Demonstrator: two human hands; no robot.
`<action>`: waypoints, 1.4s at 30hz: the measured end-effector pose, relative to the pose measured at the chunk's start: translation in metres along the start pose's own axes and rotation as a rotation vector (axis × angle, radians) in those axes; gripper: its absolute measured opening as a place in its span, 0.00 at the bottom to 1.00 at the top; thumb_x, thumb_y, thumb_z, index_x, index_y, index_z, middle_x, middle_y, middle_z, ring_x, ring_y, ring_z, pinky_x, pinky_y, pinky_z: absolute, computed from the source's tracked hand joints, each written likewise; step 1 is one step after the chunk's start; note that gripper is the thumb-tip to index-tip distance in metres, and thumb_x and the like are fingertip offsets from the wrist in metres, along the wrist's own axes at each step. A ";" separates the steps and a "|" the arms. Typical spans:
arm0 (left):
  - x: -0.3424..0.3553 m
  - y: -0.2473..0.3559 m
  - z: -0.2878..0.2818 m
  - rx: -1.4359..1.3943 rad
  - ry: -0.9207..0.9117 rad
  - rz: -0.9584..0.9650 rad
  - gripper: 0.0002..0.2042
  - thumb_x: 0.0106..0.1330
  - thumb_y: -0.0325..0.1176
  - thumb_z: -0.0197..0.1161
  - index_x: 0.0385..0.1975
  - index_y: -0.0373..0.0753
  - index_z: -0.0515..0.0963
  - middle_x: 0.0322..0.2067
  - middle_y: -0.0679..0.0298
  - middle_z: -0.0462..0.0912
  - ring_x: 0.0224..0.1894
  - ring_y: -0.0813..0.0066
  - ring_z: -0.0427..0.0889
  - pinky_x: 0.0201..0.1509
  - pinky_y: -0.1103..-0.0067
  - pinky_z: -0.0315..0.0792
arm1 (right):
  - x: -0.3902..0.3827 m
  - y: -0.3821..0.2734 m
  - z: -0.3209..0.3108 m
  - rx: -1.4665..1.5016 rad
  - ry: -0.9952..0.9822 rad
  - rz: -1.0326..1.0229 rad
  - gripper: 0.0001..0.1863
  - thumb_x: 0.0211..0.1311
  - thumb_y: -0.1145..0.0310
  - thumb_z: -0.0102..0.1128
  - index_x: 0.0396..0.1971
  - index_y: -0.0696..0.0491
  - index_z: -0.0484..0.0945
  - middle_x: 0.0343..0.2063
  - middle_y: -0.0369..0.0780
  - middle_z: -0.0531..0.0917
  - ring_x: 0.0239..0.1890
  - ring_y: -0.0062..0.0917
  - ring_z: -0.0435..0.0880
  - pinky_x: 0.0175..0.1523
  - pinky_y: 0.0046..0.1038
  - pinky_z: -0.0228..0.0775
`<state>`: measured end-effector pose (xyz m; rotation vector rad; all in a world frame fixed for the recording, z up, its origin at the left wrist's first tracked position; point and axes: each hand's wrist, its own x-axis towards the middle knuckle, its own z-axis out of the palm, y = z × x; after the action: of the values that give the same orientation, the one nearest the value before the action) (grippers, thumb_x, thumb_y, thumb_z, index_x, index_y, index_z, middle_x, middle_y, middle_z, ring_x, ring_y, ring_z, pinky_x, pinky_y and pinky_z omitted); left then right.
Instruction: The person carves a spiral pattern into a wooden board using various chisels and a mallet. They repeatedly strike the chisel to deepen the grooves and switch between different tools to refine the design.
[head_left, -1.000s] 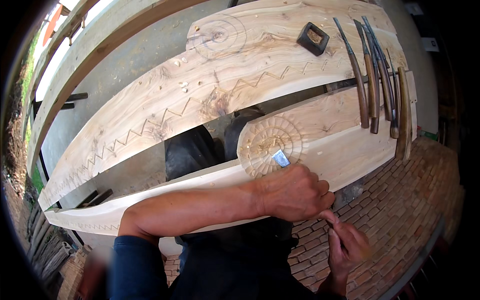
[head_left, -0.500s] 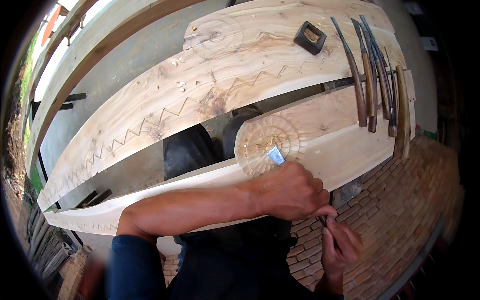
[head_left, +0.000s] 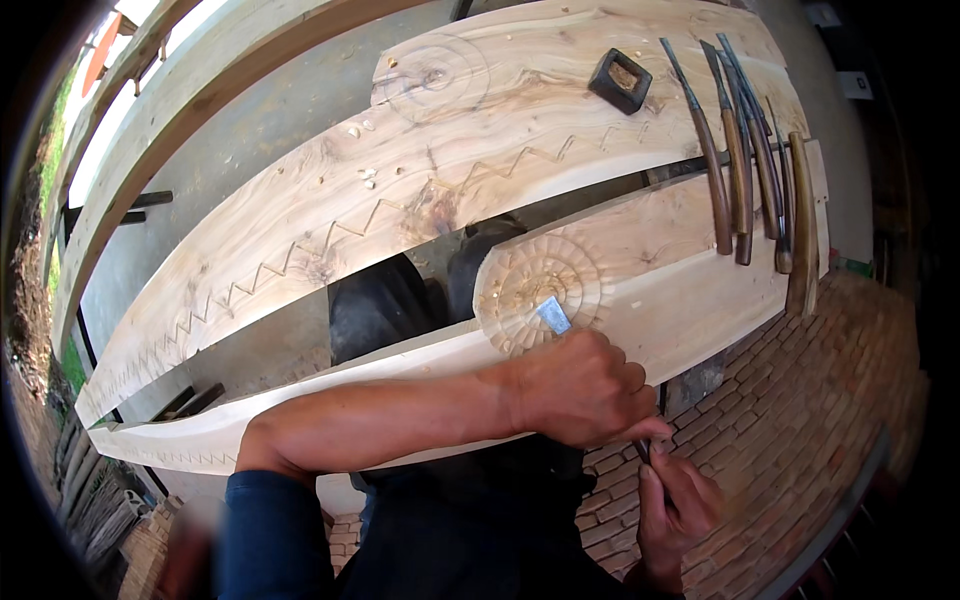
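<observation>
My left hand (head_left: 585,385) is closed round a chisel, its forearm lying across the pale lower board (head_left: 700,300). The chisel's broad steel blade (head_left: 553,315) rests on a round carved rosette (head_left: 540,268) with concentric rings, petal cuts and small chips. Below and to the right, past the board's near edge, my right hand (head_left: 678,510) grips the chisel's handle (head_left: 644,450), much of which is hidden by my fingers. Behind lies a wider plank (head_left: 270,215) with a zigzag groove and a drawn circle at its far end.
Several long-handled carving tools (head_left: 718,200) lie across both boards at the right. A dark square block (head_left: 600,78) with wood filling sits on the far plank. Curved timber beams (head_left: 150,130) stand at the left; a brick floor (head_left: 790,380) lies below right, stacked sticks (head_left: 70,470) at lower left.
The chisel blade has shifted slightly left on the rosette since a second ago. My right hand has moved a little left, still gripping the handle; my left hand keeps its hold.
</observation>
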<state>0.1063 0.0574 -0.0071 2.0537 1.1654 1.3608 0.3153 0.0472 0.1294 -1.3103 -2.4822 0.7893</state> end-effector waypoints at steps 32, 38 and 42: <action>-0.005 0.025 0.004 0.344 -0.224 -0.040 0.06 0.64 0.34 0.66 0.30 0.41 0.79 0.26 0.70 0.71 0.26 0.80 0.72 0.27 0.82 0.58 | -0.028 0.141 0.013 1.173 -0.073 0.738 0.24 0.59 0.62 0.81 0.41 0.70 0.84 0.23 0.49 0.87 0.15 0.23 0.81 0.19 0.25 0.70; 0.002 0.038 0.007 -0.084 -0.115 -0.336 0.15 0.68 0.36 0.70 0.49 0.36 0.82 0.29 0.66 0.78 0.29 0.69 0.81 0.32 0.75 0.73 | -0.028 0.110 0.019 1.227 0.061 0.520 0.22 0.59 0.67 0.82 0.43 0.67 0.83 0.29 0.50 0.88 0.18 0.27 0.83 0.23 0.28 0.75; 0.003 0.070 -0.004 -0.358 -0.172 -0.624 0.23 0.72 0.40 0.72 0.60 0.34 0.79 0.42 0.56 0.86 0.43 0.54 0.89 0.46 0.68 0.82 | -0.001 0.084 0.031 0.860 -0.046 0.136 0.19 0.64 0.63 0.82 0.42 0.62 0.85 0.36 0.51 0.89 0.25 0.29 0.86 0.32 0.29 0.79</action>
<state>0.1325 0.0200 0.0468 1.3623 1.2357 0.9743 0.3607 0.0743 0.0569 -1.1086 -1.7087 1.6689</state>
